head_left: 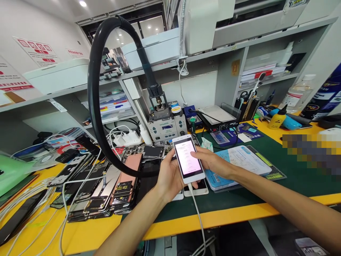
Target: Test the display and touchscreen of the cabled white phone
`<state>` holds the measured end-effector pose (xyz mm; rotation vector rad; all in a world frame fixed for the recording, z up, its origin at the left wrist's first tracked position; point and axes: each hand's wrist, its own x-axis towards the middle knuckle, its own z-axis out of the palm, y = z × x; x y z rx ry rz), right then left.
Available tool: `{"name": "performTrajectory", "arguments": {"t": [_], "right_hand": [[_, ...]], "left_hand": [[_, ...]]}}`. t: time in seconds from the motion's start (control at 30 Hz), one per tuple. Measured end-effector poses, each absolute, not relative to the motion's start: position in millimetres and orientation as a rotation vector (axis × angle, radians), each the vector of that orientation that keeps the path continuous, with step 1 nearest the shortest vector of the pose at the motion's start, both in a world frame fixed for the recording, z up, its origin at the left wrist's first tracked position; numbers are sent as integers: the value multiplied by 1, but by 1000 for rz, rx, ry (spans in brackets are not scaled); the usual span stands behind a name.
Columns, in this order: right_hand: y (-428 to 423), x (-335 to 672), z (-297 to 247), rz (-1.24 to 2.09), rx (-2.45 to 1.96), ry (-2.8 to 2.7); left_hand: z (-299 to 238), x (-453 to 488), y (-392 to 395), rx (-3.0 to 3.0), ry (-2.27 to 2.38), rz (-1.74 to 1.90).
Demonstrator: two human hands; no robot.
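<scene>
A white smartphone with a lit, pale pinkish screen showing lines of text is held above the front of the bench. My left hand cradles it from the left and beneath, with the thumb along its left edge and fingertips showing below its right corner. At the right edge, my right hand grips the phone, one digit lying over the screen; its other fingers are partly hidden. A white charging cable runs from the phone's bottom end down past the bench edge. Beneath lies another white-framed phone.
Stacked phone parts and loose cables crowd the left. A thick black hose arches over them near a hot-air station. Right of my hands lie a blue-and-white package and a green mat; a yellow bottle stands behind.
</scene>
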<state>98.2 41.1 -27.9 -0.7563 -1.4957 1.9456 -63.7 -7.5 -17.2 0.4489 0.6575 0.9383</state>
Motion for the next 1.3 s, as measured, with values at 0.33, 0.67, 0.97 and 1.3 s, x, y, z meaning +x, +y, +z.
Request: {"name": "performTrajectory", "arguments": {"t": [0.33, 0.67, 0.97, 1.3], "right_hand": [[41, 100, -27, 1942, -755, -1504], [45, 108, -22, 2084, -466, -1686], [45, 111, -18, 2001, -559, -1759], [45, 112, -18, 2006, -561, -1779]], "left_hand": [[-19, -63, -9, 458, 672, 939], [-20, -63, -7, 492, 661, 920], [-18, -63, -8, 490, 647, 926], [-20, -63, -8, 481, 643, 933]]}}
